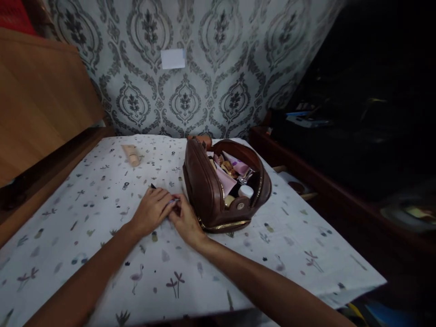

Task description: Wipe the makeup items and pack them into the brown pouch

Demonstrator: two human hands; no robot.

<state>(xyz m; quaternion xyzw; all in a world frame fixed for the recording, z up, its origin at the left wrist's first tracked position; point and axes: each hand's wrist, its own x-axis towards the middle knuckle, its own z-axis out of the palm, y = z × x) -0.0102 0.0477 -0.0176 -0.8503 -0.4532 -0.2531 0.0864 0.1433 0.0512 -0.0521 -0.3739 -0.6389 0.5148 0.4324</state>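
On the desk (102,200), covered by a white cloth with little pictures, two hands meet beside one brown bag (207,190). The left hand (151,211) and right hand (185,220) together pinch one small thin thing (173,200), perhaps a pencil; it is mostly hidden by the fingers. The bag stands open, just right of the hands, full of tubes and small pots. One tan tube (131,155) lies well apart, near the wall.

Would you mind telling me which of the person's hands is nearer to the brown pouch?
Right. The right hand lies on the cloth right beside the brown pouch, at its near left side. The left hand sits farther left, beyond the right one.
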